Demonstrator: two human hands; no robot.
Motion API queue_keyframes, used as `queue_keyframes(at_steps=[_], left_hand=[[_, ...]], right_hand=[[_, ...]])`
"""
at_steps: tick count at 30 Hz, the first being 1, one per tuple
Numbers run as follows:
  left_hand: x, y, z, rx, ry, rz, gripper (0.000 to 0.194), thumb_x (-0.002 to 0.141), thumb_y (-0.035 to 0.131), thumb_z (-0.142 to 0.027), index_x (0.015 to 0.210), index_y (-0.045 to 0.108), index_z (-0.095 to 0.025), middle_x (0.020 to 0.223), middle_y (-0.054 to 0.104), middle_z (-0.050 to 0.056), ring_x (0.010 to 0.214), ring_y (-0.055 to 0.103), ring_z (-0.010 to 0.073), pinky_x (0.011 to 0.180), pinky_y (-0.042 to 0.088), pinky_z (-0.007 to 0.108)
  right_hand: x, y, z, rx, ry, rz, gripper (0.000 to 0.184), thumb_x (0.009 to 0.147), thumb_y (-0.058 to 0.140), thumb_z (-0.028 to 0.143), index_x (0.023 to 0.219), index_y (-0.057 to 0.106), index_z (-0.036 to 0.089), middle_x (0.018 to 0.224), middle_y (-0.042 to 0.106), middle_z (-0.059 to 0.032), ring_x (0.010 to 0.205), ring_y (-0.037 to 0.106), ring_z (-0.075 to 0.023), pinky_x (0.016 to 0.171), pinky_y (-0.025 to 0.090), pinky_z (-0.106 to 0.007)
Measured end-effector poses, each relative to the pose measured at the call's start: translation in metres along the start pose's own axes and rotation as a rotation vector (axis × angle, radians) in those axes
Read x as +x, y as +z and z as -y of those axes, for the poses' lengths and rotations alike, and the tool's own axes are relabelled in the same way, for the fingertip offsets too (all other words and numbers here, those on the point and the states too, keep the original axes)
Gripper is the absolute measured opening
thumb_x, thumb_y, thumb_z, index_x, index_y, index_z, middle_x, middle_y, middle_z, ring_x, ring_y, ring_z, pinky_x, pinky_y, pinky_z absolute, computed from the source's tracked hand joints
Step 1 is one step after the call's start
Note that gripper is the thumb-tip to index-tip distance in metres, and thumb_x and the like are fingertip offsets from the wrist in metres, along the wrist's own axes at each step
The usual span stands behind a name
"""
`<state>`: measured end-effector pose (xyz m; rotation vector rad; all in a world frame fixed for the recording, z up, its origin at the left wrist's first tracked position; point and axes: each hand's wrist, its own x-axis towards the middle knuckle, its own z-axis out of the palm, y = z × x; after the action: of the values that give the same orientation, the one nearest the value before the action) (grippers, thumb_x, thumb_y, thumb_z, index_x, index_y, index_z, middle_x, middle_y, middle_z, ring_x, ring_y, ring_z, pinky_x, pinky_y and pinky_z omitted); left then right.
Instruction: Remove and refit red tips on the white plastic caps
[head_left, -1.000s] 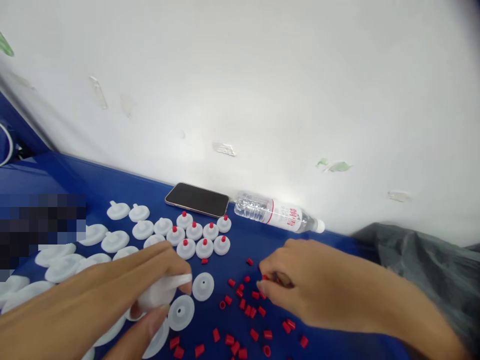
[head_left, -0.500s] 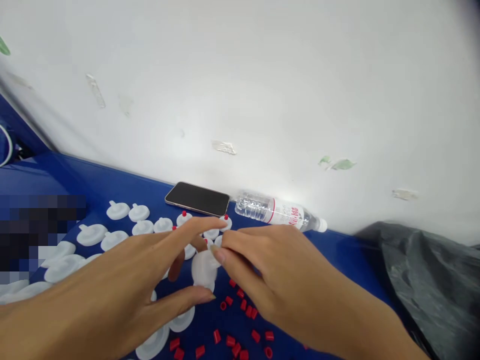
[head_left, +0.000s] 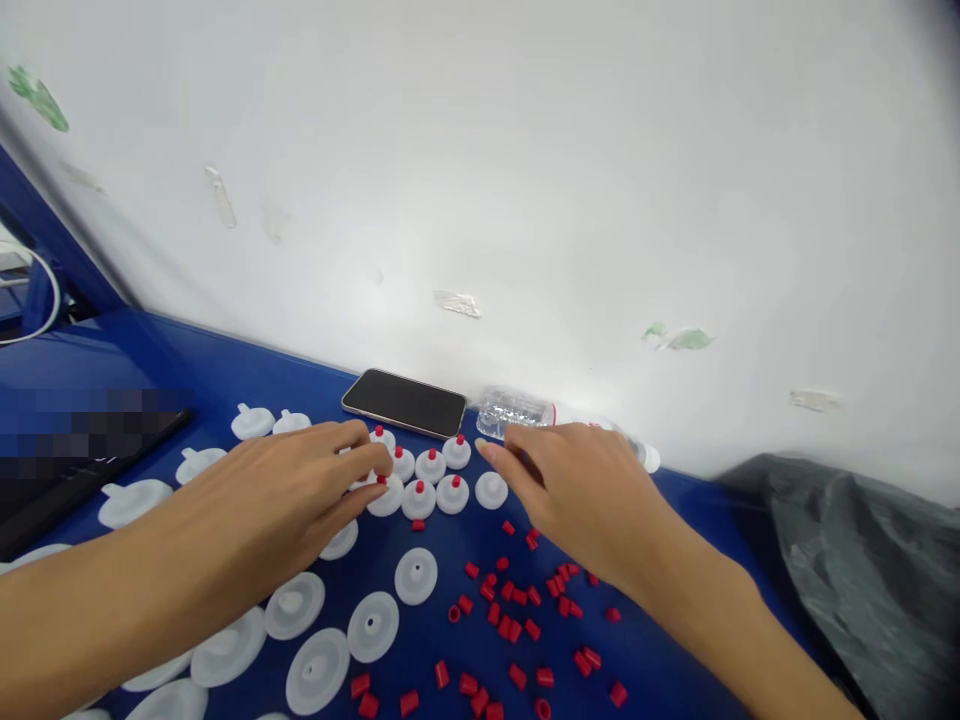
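My left hand (head_left: 300, 495) lies flat over the rows of white discs with red caps (head_left: 431, 480), its fingertips touching the left ones, nothing in its grip. My right hand (head_left: 581, 490) hovers just right of those rows, fingers stretched out and apart. Its fingertips are next to a white disc (head_left: 491, 490) at the right end of the front row; no red shows on that disc. Loose red caps (head_left: 517, 610) are scattered on the blue table (head_left: 675, 520) under my right wrist. Uncapped white discs (head_left: 371, 625) lie below my left hand.
A black phone (head_left: 405, 402) and a clear water bottle (head_left: 514, 412) lie against the white wall (head_left: 525, 200). A grey bag (head_left: 862, 560) sits at the right. A dark flat object (head_left: 75, 470) lies at the left, with a white cable (head_left: 37, 320) behind it.
Both hands held a white disc together half a second ago. That disc now lies at the right end of the capped rows, and both hands have let go and spread apart.
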<state>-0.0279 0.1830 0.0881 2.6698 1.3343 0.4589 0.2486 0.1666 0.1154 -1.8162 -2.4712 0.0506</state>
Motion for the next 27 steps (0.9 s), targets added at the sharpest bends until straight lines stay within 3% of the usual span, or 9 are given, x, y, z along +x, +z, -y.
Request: queue_keyframes(at_steps=[3, 5, 9, 13, 15, 17, 21, 24, 27], left_hand=[[-0.002, -0.013, -0.011, -0.082, 0.003, -0.059, 0.036, 0.109, 0.047, -0.048, 0.101, 0.077, -0.031, 0.087, 0.077, -0.001, 0.066, 0.070, 0.0182, 0.060, 0.050, 0.028], [-0.006, -0.019, -0.020, -0.185, -0.005, -0.117, 0.029, 0.108, 0.053, -0.049, 0.102, 0.075, -0.033, 0.084, 0.076, -0.005, 0.061, 0.065, 0.0134, 0.055, 0.048, 0.023], [-0.017, -0.023, -0.035, -0.375, 0.020, -0.144, 0.022, 0.108, 0.055, -0.041, 0.107, 0.076, -0.033, 0.109, 0.079, -0.002, 0.079, 0.073, 0.0128, 0.056, 0.054, 0.015], [-0.026, -0.018, -0.043, -0.513, -0.071, -0.143, 0.032, 0.101, 0.068, -0.045, 0.133, 0.071, -0.041, 0.126, 0.079, -0.002, 0.083, 0.078, 0.0144, 0.062, 0.065, 0.016], [-0.027, -0.016, -0.044, -0.597, -0.113, -0.149, 0.048, 0.096, 0.075, -0.046, 0.143, 0.065, -0.047, 0.127, 0.081, -0.005, 0.078, 0.080, 0.0137, 0.064, 0.068, 0.018], [-0.024, -0.016, -0.044, -0.627, -0.110, -0.165, 0.039, 0.096, 0.076, -0.043, 0.134, 0.073, -0.047, 0.119, 0.085, -0.008, 0.079, 0.083, 0.0150, 0.066, 0.069, 0.018], [-0.020, -0.017, -0.036, -0.408, 0.027, -0.307, 0.018, 0.101, 0.072, -0.037, 0.115, 0.083, -0.039, 0.115, 0.087, -0.008, 0.092, 0.087, 0.0189, 0.080, 0.071, 0.022], [-0.029, -0.012, -0.026, -0.237, 0.166, -0.337, 0.034, 0.108, 0.062, -0.032, 0.140, 0.072, -0.040, 0.132, 0.082, -0.005, 0.111, 0.083, 0.0214, 0.097, 0.069, 0.029], [-0.044, -0.005, -0.020, -0.071, 0.215, -0.225, 0.050, 0.108, 0.057, -0.020, 0.152, 0.062, -0.041, 0.146, 0.075, -0.002, 0.124, 0.078, 0.0217, 0.107, 0.064, 0.030]], right_hand=[[-0.010, -0.010, 0.011, 0.211, -0.104, -0.063, 0.029, 0.111, 0.057, 0.053, 0.114, 0.071, 0.028, 0.087, 0.078, 0.0027, 0.070, 0.069, -0.0191, 0.065, 0.038, -0.032], [-0.016, -0.011, 0.021, 0.293, -0.196, -0.066, 0.033, 0.107, 0.065, 0.054, 0.131, 0.068, 0.032, 0.105, 0.081, 0.0020, 0.087, 0.075, -0.0221, 0.072, 0.044, -0.033], [-0.021, -0.004, 0.040, 0.474, -0.299, -0.057, 0.029, 0.101, 0.077, 0.053, 0.112, 0.074, 0.027, 0.098, 0.079, 0.0040, 0.079, 0.072, -0.0169, 0.065, 0.042, -0.029], [-0.020, 0.000, 0.047, 0.614, -0.273, -0.233, 0.028, 0.096, 0.082, 0.050, 0.093, 0.075, 0.023, 0.081, 0.074, 0.0058, 0.057, 0.058, -0.0106, 0.056, 0.037, -0.027], [-0.020, 0.001, 0.046, 0.613, -0.243, -0.281, 0.023, 0.095, 0.085, 0.044, 0.091, 0.075, 0.023, 0.080, 0.074, 0.0057, 0.059, 0.059, -0.0114, 0.058, 0.038, -0.027], [-0.020, 0.001, 0.044, 0.588, -0.229, -0.247, 0.017, 0.094, 0.086, 0.037, 0.099, 0.077, 0.024, 0.089, 0.077, 0.0044, 0.068, 0.066, -0.0138, 0.062, 0.042, -0.028], [-0.024, -0.001, 0.041, 0.534, -0.285, -0.105, 0.039, 0.094, 0.082, 0.025, 0.132, 0.073, 0.025, 0.111, 0.080, 0.0013, 0.078, 0.072, -0.0165, 0.067, 0.050, -0.030], [-0.028, -0.007, 0.040, 0.522, -0.270, -0.144, 0.038, 0.102, 0.069, 0.027, 0.140, 0.069, 0.027, 0.120, 0.081, 0.0009, 0.094, 0.077, -0.0194, 0.076, 0.054, -0.032], [-0.030, -0.011, 0.039, 0.492, -0.211, -0.169, 0.027, 0.107, 0.062, 0.045, 0.126, 0.073, 0.029, 0.110, 0.082, 0.0014, 0.100, 0.078, -0.0231, 0.077, 0.050, -0.034]])
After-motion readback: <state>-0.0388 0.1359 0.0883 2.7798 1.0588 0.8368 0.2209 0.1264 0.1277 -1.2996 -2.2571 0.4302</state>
